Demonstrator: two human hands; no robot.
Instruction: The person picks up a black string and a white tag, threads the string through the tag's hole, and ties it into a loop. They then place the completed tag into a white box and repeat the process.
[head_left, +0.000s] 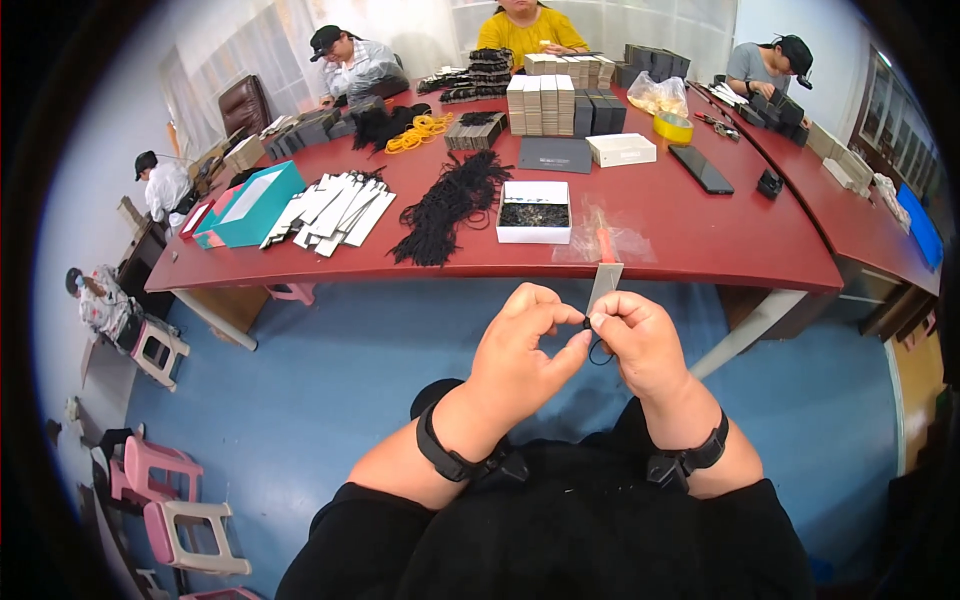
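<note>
Seemingly adjusting a black cord [587, 323] just below the metal strip [604, 284], pinching it in the right hand [640, 342], curving the left hand's [522, 352] thumb and forefinger slightly apart alongside, probably needing steady fingertip alignment next.

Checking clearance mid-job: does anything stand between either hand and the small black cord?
Nothing visible does. The right hand pinches the black cord, and the left hand has fingertips at it. The flat metal strip lies just beyond, not between.
</note>
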